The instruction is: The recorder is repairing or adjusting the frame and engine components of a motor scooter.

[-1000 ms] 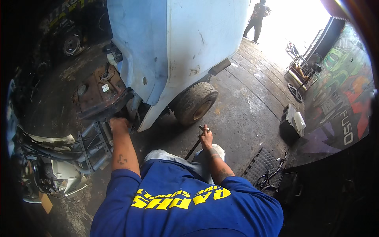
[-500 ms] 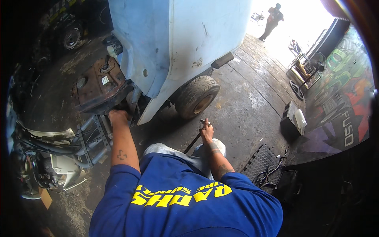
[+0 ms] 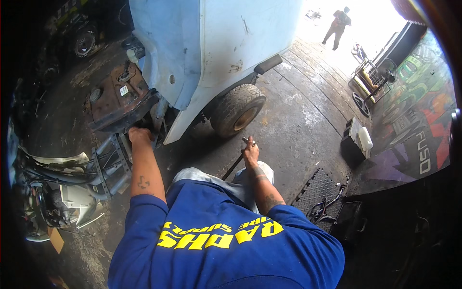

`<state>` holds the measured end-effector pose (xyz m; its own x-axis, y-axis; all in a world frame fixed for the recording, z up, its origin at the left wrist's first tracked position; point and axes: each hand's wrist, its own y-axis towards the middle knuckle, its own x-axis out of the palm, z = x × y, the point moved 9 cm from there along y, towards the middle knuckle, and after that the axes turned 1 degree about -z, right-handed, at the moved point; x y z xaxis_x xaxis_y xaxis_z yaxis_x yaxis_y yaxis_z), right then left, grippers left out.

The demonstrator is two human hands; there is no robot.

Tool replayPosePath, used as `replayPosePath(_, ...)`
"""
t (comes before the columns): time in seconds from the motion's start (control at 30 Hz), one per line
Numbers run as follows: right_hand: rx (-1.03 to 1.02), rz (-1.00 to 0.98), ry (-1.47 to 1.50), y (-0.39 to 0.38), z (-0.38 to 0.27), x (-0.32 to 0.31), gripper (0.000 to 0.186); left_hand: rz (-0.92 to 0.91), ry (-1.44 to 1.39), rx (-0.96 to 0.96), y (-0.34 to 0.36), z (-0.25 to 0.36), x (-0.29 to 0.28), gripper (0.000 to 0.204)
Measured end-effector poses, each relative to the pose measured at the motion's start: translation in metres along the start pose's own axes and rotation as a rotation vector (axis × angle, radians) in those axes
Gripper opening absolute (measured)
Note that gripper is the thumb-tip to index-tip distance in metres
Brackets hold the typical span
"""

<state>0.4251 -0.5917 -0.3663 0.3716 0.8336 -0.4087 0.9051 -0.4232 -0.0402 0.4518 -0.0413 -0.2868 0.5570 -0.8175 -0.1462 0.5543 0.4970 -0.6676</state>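
Black rod (image 3: 233, 166) still gripped, R hand (image 3: 250, 154); L hand (image 3: 140, 135) nr rusty tank (image 3: 113, 102), grip unclear; bkgd person (image 3: 339, 24) further R.

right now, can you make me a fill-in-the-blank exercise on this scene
The ____ hand holds a dark bar.
The ____ hand is nearest the rusty brown part.
The wearer's shirt is dark ____.
Exactly ____ person shows in the bright opening.

Missing words: right; left; blue; one.
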Motion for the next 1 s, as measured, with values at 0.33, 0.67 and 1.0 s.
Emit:
replayPosePath(0.33,0.054,-0.033,0.061,-0.009,-0.015,-0.003,0.071,0.031,0.741,0.029,-0.016,-0.002,-0.002,0.066)
replayPosePath(0.67,0.021,-0.024,0.021,-0.008,-0.019,0.001,0.071,0.052,1.369,0.037,-0.023,0.006,0.006,0.065)
replayPosePath(1.0,0.047,-0.031,-0.005,-0.002,-0.006,-0.001,0.07,0.109,1.705,0.166,-0.035,0.006,0.012,0.062)
